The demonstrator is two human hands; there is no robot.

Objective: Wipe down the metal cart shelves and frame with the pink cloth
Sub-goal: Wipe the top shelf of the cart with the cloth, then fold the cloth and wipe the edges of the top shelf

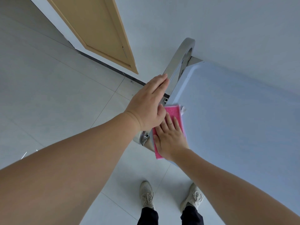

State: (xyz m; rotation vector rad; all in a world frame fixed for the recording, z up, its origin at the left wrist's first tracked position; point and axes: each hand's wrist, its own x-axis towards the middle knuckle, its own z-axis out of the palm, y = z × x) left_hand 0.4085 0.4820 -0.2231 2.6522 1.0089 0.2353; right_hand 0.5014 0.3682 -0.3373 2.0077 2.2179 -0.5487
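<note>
**Right hand flat on the pink cloth at the cart's near corner**

Your left forearm (68,168) fills the foreground, reaching up and forward to your left hand (148,103). That hand is flat, its fingers straight and pressed together, holding nothing. Its fingertips lie at the lower end of the cart's curved metal handle (178,57); you cannot tell from this view whether they actually touch the bar.

Your right hand (170,137) lies palm down on the pink cloth (173,112), fingers straight and slightly spread, pressing it flat. The cloth sits on the near left corner of the cart's top shelf (235,119), along the edge just beside the handle, and a strip of it shows beyond your fingertips and below your wrist. A small white tag sticks out at its far corner.

The cart stands against a pale wall (227,30). To the left are a tan door (97,30) and a dark skirting strip (110,65) above the grey tiled floor (48,95). Your two light-coloured shoes (146,194) stand on the tiles below the shelf's near edge.
</note>
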